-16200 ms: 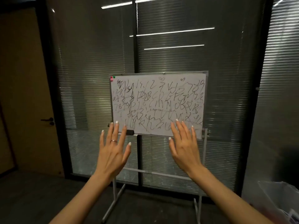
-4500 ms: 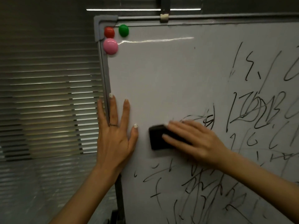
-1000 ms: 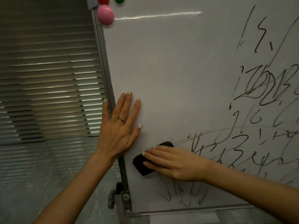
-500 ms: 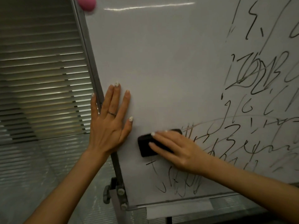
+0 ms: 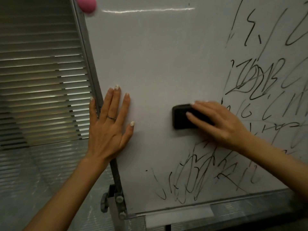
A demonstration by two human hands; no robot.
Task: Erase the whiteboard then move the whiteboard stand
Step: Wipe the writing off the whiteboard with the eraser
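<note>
The whiteboard fills most of the head view; its upper left part is wiped white, while black scribbles cover the right side and the bottom. My left hand lies flat with straight fingers across the board's left frame. My right hand presses a black eraser against the board near the middle, fingers laid over its right part. The stand's grey bracket and knob show at the bottom left corner.
A pink magnet sits at the board's top left edge. Behind the board on the left are horizontal blinds behind glass. The board's bottom tray rail runs along the lower edge.
My right hand has slid the eraser up and to the right, away from my left hand, and the scribbles just below it are gone. My left hand still rests on the frame.
</note>
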